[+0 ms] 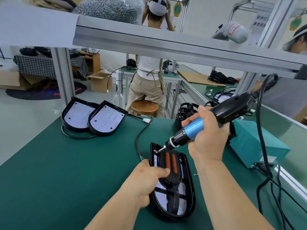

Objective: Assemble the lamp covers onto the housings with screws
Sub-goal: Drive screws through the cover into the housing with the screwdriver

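Note:
A black lamp housing (189,183) with a black grille cover (172,180) laid on it sits on the green mat near me. My left hand (146,181) grips the housing's left edge, its thumb pressing on the cover. My right hand (207,135) holds a blue and black electric screwdriver (196,125), tilted down to the left. Its bit tip touches the cover's far left corner (156,151). Two tiny screws (196,174) lie on the mat right of the housing.
Two open housings (93,117) with white LED boards lie at the far left of the green mat (66,163). A stack of black covers (184,113) and a teal power box (254,143) with trailing cables stand at the right. Another person sits on a stool beyond.

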